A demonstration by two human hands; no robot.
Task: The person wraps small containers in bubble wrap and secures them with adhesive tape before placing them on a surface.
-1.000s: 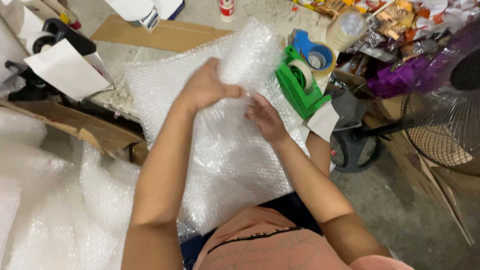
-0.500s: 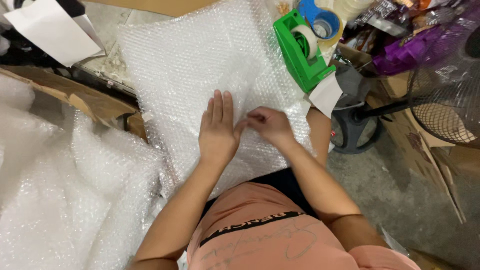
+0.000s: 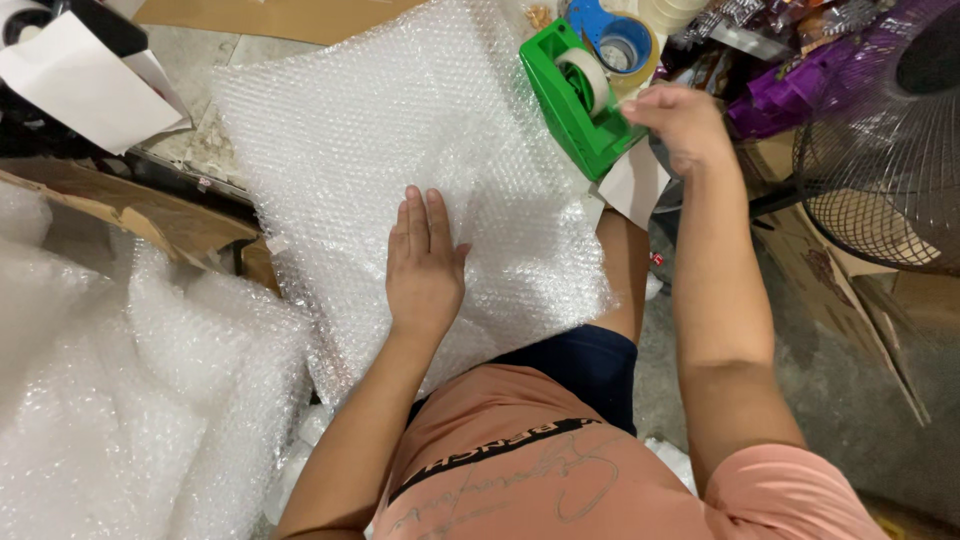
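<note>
Seated over a cluttered work surface, a person presses the left hand (image 3: pixel 425 270) flat, fingers straight and together, on a folded sheet of bubble wrap (image 3: pixel 400 140) that lies across the lap and the edge of the table (image 3: pixel 195 140). That hand grips nothing; it only pins the wrap down near its lower middle. The right hand (image 3: pixel 680 122) is up at the far right, fingers curled and pinched at the near end of a green tape dispenser (image 3: pixel 575 100), apparently on the loose end of the tape, though the view does not show whether any tape is caught between the fingertips. The dispenser sits just beyond the wrap's upper right corner, its long axis running away from the person and slightly leftward, its roll of clear tape (image 3: pixel 585 75) upright in the middle. The right hand is plainly the nearer of the two to it; the left is well apart, down and to the left. Behind the dispenser stands a blue tape holder (image 3: pixel 615 40). Loose bubble wrap (image 3: pixel 130 400) heaps at the left, and a wire fan guard (image 3: pixel 885 150) fills the right edge.
</note>
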